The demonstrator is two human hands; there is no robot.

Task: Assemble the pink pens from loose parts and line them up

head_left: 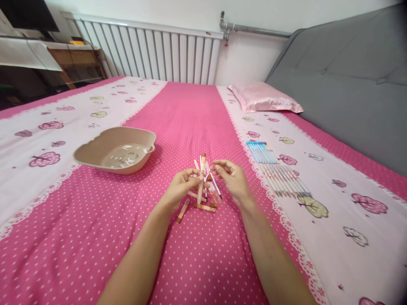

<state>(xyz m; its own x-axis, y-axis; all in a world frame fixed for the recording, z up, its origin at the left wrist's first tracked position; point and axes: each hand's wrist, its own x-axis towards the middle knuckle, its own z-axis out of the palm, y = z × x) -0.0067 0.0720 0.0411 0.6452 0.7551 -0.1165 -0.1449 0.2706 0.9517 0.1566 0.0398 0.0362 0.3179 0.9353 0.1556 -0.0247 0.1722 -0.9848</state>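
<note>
My left hand (181, 186) is closed round a pale pink pen barrel (201, 180), held upright over the pink dotted bed cover. My right hand (231, 176) pinches a thin white refill (215, 183) that slants down beside the barrel. Under both hands lie several loose pen parts (203, 207), some with brown caps, one brown piece (183, 211) lying nearer to me. To the right a neat row of finished pens (276, 169) lies side by side on the pale strip of the cover.
A beige shallow bowl (95, 148) holding several small white bits sits to the left on the bed. A pink pillow (263, 97) lies at the far right by the grey headboard (343, 84). A white radiator (149, 51) lines the far wall.
</note>
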